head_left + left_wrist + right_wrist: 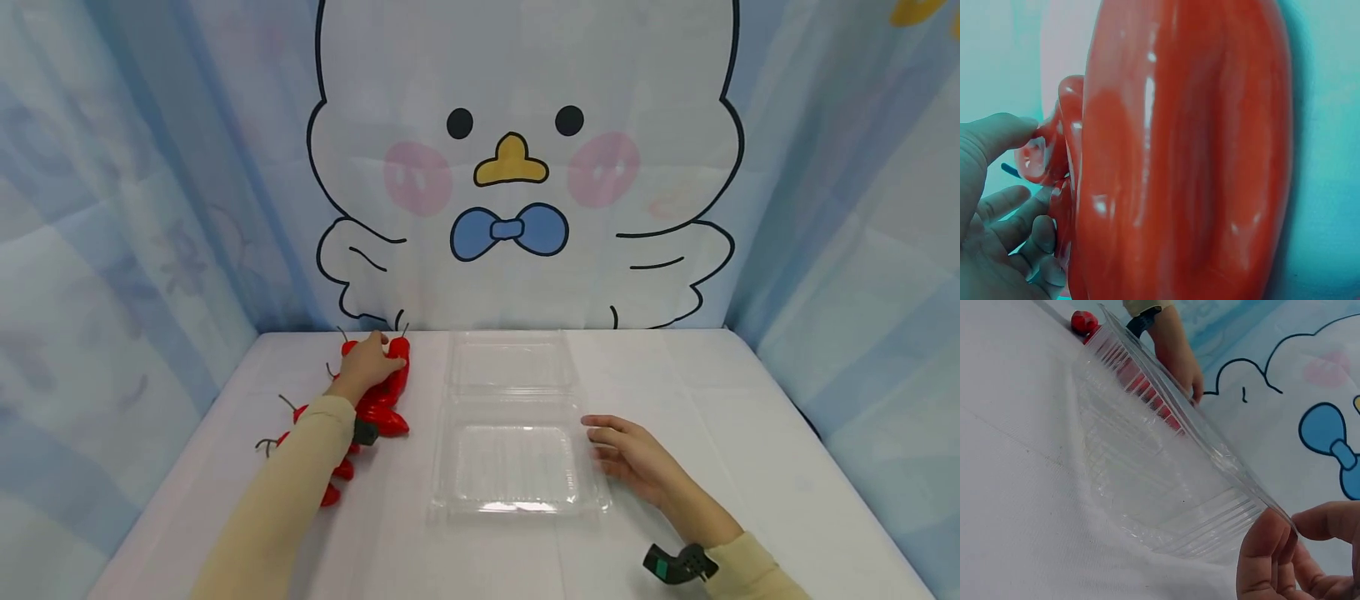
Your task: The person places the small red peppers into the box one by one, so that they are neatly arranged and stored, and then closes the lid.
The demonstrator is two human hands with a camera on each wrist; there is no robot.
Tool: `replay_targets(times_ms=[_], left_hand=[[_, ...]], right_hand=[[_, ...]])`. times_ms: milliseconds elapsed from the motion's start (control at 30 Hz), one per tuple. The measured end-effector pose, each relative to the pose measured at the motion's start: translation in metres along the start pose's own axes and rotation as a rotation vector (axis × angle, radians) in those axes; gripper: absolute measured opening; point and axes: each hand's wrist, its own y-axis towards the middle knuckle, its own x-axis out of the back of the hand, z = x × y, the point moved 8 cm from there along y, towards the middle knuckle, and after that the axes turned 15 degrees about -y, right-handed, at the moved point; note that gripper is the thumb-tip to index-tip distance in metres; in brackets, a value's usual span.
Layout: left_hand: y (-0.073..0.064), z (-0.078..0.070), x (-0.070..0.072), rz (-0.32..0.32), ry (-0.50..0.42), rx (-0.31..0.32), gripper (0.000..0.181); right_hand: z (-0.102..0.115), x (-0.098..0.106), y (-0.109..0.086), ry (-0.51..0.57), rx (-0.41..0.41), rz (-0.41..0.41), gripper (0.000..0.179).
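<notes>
Glossy red chili peppers (386,421) with thin dark stems lie in a loose pile on the left of the table. At the far end of that pile my left hand (363,367) holds one red chili pepper (1038,159) between thumb and curled fingers. Another pepper (1185,150) fills most of the left wrist view up close. A clear plastic clamshell container (517,462) lies unfolded in the middle, lid half (510,364) toward the back. My right hand (630,458) pinches its right rim, thumb on one side and fingers on the other, as the right wrist view shows.
A white cloth covers the table (697,400). Blue curtains (855,250) stand along both sides, and a backdrop with a cartoon bird (517,275) closes off the rear edge. Each wrist wears a small black camera mount (678,564).
</notes>
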Motion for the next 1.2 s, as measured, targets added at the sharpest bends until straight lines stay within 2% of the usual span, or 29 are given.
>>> replay_targets(times_ms=[133, 233, 467, 800, 1033, 1200], left_hand=[[0.001, 0.0, -0.001, 0.001, -0.059, 0.029, 0.062], [0.0, -0.002, -0.002, 0.004, -0.095, 0.025, 0.06], [-0.004, -0.011, -0.006, 0.007, -0.177, -0.054, 0.059], [-0.008, -0.02, -0.005, -0.035, -0.208, -0.145, 0.058], [-0.011, -0.023, 0.001, -0.056, -0.219, -0.16, 0.062], [-0.011, -0.021, 0.0, -0.042, -0.229, -0.171, 0.062]], right_hand=[[-0.002, 0.002, 0.001, 0.02, -0.003, 0.001, 0.049], [-0.003, 0.002, 0.001, 0.029, -0.006, 0.003, 0.049], [-0.003, 0.002, 0.0, 0.039, 0.008, 0.017, 0.049], [-0.004, 0.002, 0.002, 0.042, 0.003, 0.016, 0.048], [-0.003, 0.002, 0.001, 0.052, 0.003, 0.018, 0.047], [-0.002, 0.002, 0.001, 0.051, 0.011, 0.025, 0.046]])
